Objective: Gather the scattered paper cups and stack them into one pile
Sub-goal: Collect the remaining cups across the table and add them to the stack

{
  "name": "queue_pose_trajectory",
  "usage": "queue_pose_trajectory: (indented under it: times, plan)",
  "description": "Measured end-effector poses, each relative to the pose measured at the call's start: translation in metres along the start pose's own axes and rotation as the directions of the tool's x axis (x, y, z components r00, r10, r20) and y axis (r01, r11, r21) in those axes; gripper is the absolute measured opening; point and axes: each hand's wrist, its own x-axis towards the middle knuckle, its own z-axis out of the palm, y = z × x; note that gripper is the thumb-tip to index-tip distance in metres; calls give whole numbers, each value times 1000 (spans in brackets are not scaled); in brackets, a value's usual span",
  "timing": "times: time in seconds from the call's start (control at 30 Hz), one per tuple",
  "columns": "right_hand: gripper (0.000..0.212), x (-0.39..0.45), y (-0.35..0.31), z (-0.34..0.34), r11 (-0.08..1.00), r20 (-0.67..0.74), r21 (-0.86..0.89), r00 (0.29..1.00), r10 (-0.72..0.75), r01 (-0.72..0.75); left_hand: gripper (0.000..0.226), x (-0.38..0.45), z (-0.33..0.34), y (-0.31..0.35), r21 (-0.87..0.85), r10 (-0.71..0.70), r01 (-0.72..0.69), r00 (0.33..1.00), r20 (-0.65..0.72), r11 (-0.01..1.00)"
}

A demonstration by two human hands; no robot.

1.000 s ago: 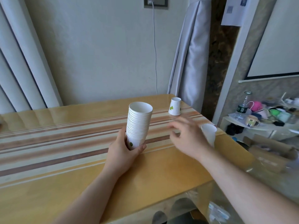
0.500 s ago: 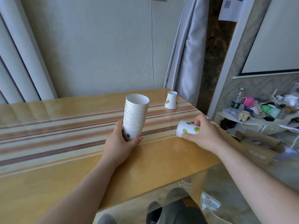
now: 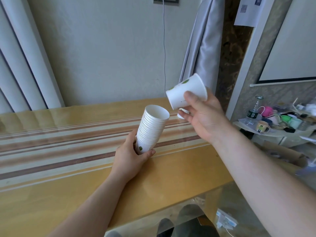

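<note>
My left hand [image 3: 130, 155] grips the bottom of a tall stack of white paper cups [image 3: 152, 130], which leans slightly right with its mouth open upward, above the striped wooden table [image 3: 68, 151]. My right hand [image 3: 203, 115] holds a single white paper cup [image 3: 187, 92] with green marks in the air, tilted on its side, base toward the stack, up and to the right of the stack's mouth. Another paper cup [image 3: 182, 113] stands upside down at the table's far right, mostly hidden behind my right hand.
A grey curtain [image 3: 200, 48] hangs behind the table's far right corner, and a cord [image 3: 164, 40] runs down the wall. A low shelf [image 3: 277, 132] crowded with mugs and a bottle stands to the right. The table's near edge runs diagonally at bottom right.
My right hand took the cup from the table's right edge, lifted it and tilted it above the stack. My left hand kept hold of the stack, now leaning a little right.
</note>
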Motion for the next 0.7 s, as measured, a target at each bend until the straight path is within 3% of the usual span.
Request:
queue_pose_trajectory:
  times: [0.1, 0.2, 0.47, 0.63, 0.7]
  plan:
    - [51, 5, 12, 11, 979, 34, -200, 999, -27, 34, 77, -2, -2, 2, 25, 40, -39, 999, -34, 999]
    - [70, 8, 29, 8, 905, -18, -426, 1000, -11, 3, 77, -1, -2, 1, 46, 57, -55, 997, -48, 997]
    - [88, 9, 49, -19, 898, 93, -437, 991, 98, -48, 68, 0, -1, -5, 28, 46, -45, 998, -52, 999]
    - [44, 56, 75, -50, 855, -208, -499, 977, 39, -141, 69, 3, 2, -8, 6, 46, -46, 998, -45, 999]
    - [59, 89, 93, -66, 709, -259, -681, 966, -1, -182, 72, 4, 3, -8, 3, 51, -51, 998, -45, 999]
